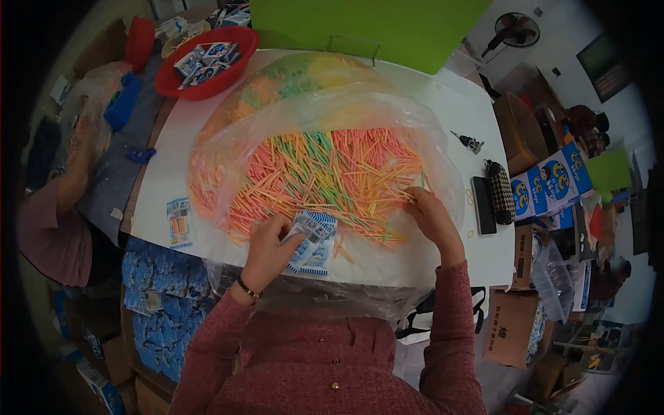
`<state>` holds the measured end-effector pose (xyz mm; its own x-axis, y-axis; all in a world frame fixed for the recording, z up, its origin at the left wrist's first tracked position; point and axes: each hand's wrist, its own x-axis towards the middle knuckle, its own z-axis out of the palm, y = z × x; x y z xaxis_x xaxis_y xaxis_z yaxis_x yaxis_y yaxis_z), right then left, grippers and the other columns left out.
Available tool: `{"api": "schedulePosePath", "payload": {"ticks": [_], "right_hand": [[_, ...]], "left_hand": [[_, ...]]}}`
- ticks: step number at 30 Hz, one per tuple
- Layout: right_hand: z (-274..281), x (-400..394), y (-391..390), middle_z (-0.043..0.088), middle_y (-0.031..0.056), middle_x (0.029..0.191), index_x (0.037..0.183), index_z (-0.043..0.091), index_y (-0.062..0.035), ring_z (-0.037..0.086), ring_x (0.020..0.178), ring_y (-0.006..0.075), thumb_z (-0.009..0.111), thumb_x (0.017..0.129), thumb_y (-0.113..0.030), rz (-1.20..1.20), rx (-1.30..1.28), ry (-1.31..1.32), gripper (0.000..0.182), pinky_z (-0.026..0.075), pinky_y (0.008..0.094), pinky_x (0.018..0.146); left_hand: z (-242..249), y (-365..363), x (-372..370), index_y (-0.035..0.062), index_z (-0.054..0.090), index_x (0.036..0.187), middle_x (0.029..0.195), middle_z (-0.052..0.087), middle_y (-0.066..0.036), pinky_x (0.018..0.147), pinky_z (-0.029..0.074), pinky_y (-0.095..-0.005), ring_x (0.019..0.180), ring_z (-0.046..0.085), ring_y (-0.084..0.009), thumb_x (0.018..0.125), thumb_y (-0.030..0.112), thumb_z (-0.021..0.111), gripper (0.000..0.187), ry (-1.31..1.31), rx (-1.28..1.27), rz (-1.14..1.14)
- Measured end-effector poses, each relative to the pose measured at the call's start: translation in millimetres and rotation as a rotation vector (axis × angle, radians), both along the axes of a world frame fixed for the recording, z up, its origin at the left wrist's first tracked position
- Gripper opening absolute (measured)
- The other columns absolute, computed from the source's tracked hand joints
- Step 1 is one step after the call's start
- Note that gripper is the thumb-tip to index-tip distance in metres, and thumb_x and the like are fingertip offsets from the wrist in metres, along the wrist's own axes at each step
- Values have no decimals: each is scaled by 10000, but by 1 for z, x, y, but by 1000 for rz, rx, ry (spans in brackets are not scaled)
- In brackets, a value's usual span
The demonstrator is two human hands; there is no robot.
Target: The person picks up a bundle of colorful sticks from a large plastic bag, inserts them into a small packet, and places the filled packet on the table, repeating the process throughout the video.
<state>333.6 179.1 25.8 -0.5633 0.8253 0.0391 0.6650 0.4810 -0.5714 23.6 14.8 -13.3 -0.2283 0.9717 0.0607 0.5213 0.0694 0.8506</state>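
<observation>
My left hand [268,250] is closed on the edge of a blue-and-white printed packet [317,229], thumb on top. Another such packet [312,263] lies partly under it at the table's front. Beyond them, a large clear plastic bag [387,104] lies open, full of thin pink, yellow, orange and green sticks [311,166]. At the heap's right side my right hand [436,220] has its fingertips pinched together on the ends of some sticks; how many is hidden. To the left, a small packet with sticks showing through [179,223] lies flat on the white table [155,200].
A red basin [242,72] of packets stands at the back left. Keys [469,142], a phone [484,205] and a checked pouch [499,190] lie on the right. Many blue packets [162,325] are piled below left. Another person [59,232] sits at far left.
</observation>
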Motion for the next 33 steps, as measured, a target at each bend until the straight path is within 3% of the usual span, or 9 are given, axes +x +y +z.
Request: {"api": "schedulePosePath", "payload": {"ticks": [4,7,12,14,17,19,24,32,33], "right_hand": [[-9,7,-2,612,86,988,1104,587,-13,552,889,168,599,917,-52,-145,-196,289,191,441,263,793],[-26,5,-2,594,57,1005,1090,584,-12,527,886,137,594,922,-45,-222,-196,546,172,432,252,780],[-25,7,-1,593,44,1019,1071,591,-17,543,896,121,543,950,-47,-73,-49,264,133,429,241,787],[-21,7,5,594,37,1013,1049,596,-20,552,902,114,520,965,-54,-33,-3,184,118,428,240,793],[-13,-2,12,593,35,1013,1062,575,-40,574,916,119,477,991,-71,-188,-237,561,124,435,245,806],[-11,-13,14,598,33,1016,1103,536,-54,583,923,121,466,999,-78,-196,-353,1054,128,445,248,818],[-44,-53,2,584,17,996,1178,501,-50,556,898,92,463,999,-72,-173,-398,959,184,445,235,825],[-47,-54,8,555,-1,939,1168,510,-47,533,865,70,456,1010,-83,-250,-468,964,170,444,221,798],[-41,-57,10,557,3,928,1138,514,-51,538,853,78,453,1013,-88,-322,-588,1201,143,440,222,777]], "left_hand": [[0,0,-3,43,518,856,724,559,-70,721,378,-361,687,539,-241,797,124,713,219,-104,17,12],[-2,3,-2,16,518,936,790,588,-101,702,426,-356,734,571,-245,818,72,679,206,-197,42,18],[5,5,-1,-16,536,1092,934,649,-90,768,483,-307,858,620,-184,871,39,623,243,-330,150,-16],[12,4,-3,-5,551,1156,1018,660,-41,815,486,-264,915,614,-121,917,31,577,243,-662,60,11],[12,5,-18,15,564,1171,1068,647,-16,825,493,-245,944,605,-86,952,29,543,220,-802,45,-5],[16,10,-17,20,569,1172,1077,649,-24,829,499,-246,953,609,-85,956,34,539,218,-853,107,11],[31,19,-2,26,582,1161,1076,657,-29,837,528,-273,967,622,-95,974,68,535,197,-974,180,55],[20,17,-5,48,613,1168,1091,662,-31,831,564,-324,968,643,-137,1006,166,514,223,-1239,-57,32],[20,18,-5,48,613,1168,1091,662,-31,831,564,-324,968,643,-137,1006,166,514,223,-1239,-56,31]]}}
